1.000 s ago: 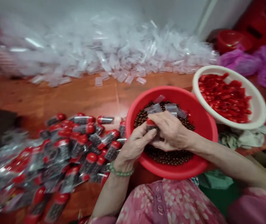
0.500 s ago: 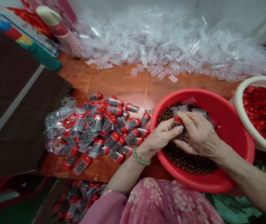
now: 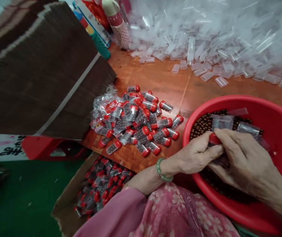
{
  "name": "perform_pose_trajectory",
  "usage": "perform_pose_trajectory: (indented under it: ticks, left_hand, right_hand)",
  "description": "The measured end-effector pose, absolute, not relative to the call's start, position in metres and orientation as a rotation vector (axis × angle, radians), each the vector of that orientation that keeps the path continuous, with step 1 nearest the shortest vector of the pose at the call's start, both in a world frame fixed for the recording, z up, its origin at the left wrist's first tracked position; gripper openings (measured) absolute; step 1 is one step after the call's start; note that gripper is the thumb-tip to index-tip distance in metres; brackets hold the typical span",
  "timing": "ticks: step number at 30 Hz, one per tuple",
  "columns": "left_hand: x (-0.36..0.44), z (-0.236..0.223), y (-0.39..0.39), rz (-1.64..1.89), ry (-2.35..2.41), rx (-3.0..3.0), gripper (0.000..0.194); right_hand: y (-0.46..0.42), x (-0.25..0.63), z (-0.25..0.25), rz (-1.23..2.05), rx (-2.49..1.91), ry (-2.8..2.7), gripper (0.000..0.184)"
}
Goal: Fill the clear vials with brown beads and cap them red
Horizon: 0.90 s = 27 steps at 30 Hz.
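Clear plastic tubes (image 3: 205,42) heap on an orange tabletop (image 3: 153,79).

Hands (image 3: 242,158) on red-capped tube (image 3: 214,139) — red basin (image 3: 274,113)

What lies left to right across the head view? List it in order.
brown mat → pile of capped tubes → left hand → right hand
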<state>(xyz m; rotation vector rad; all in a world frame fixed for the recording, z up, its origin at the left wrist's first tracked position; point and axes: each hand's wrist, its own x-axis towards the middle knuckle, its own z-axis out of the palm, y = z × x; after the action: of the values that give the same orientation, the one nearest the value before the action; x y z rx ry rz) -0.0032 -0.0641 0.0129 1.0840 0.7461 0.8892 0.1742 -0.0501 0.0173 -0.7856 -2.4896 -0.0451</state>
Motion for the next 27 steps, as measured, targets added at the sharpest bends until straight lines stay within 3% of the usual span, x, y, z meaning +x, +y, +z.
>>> perform_pose_trajectory:
  ticks: [4,9,12,18,23,27]
  left_hand:
    - [-0.037,0.019,-0.068,0.961,1.110,1.286,0.037]
    - [-0.091,0.002,-0.053,0.782,1.952,1.670,0.028]
    - [-0.115,-0.019,-0.045,0.633,2.178,1.912,0.027]
    - [-0.112,-0.029,-0.044,0.804,2.057,2.127,0.035]
    - [-0.064,-0.007,-0.034,1.058,1.580,2.203,0.028]
    - [-0.028,-0.002,-0.024,0.988,1.191,2.318,0.024]
  right_hand:
    - [-0.036,0.185,0.024,0.117,-0.894,-2.582,0.093]
    - [-0.011,0.237,0.029,-0.040,-1.414,-2.456,0.045]
    - [-0.004,0.258,0.025,0.011,-1.585,-2.519,0.029]
    - [0.028,0.248,0.013,0.304,-1.629,-2.673,0.025]
    - [0.057,0.220,0.000,0.554,-1.736,-2.610,0.025]
    - [0.057,0.205,-0.009,0.577,-1.785,-2.543,0.029]
